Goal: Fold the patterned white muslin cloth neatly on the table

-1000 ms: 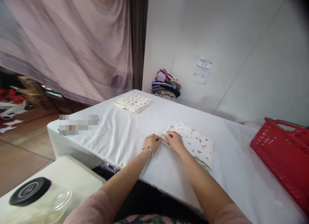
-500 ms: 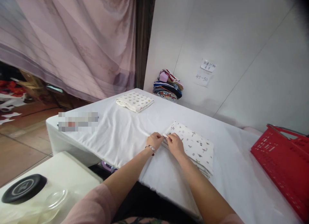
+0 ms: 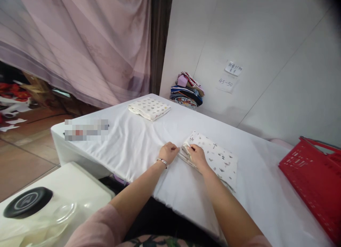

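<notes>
A folded white cloth [image 3: 220, 156] with small printed plants and animals lies on the white-covered table [image 3: 128, 147] in front of me. My right hand [image 3: 197, 155] is closed on its near left corner, thumb and fingers pinching the folded layers. Just left of that corner is my left hand [image 3: 168, 152], a bracelet at its wrist. Its fingers are drawn together in a pinch at the cloth's edge; what is between the fingertips is too small to make out. Farther back lies a second folded cloth [image 3: 149, 108] with grey heart-like prints, apart from both hands.
A red plastic basket [image 3: 311, 183] stands at the right. Stacked folded fabrics [image 3: 186, 92] sit beyond the far edge, by a wall with paper signs [image 3: 226, 84]. At lower left is a cream surface [image 3: 77, 183] with a black round lid [image 3: 28, 202]. A pink curtain [image 3: 106, 44] hangs behind.
My left hand has shifted slightly left, away from the cloth's corner. My right hand has moved a little right, with the corner layers now lifted at its fingers. The view has shifted slightly.
</notes>
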Tool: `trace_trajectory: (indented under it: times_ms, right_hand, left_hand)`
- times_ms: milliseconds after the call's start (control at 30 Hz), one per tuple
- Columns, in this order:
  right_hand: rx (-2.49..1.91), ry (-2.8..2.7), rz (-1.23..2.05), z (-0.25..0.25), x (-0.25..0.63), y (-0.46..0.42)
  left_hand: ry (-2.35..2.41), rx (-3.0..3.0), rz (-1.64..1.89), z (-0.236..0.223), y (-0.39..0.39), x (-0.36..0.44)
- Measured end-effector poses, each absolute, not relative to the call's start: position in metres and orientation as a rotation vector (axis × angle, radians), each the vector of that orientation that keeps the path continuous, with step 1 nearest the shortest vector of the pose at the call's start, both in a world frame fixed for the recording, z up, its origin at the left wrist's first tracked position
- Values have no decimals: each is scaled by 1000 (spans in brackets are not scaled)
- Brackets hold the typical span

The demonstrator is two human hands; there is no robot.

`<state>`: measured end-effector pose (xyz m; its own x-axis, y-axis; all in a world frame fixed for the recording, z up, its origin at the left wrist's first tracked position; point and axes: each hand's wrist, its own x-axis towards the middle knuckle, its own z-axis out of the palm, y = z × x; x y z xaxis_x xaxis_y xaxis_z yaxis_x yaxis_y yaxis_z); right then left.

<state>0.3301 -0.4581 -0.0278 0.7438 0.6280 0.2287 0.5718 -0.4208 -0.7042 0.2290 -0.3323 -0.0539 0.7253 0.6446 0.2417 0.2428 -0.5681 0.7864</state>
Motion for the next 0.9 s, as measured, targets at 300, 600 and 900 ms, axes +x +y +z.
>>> trace_trajectory:
  times_ms: [300, 600, 900]
  right_hand:
    - [-2033, -937, -34, -27, 331, -461]
    - [-2064, -1121, -279, -20, 328, -463]
    - [-2273, -1338, -309, -27, 315, -461]
  left_hand:
    - [742, 2421, 544, -54, -347, 234]
    - [847, 2020, 472, -46, -343, 240]
    - [814, 1994, 515, -48, -343, 236]
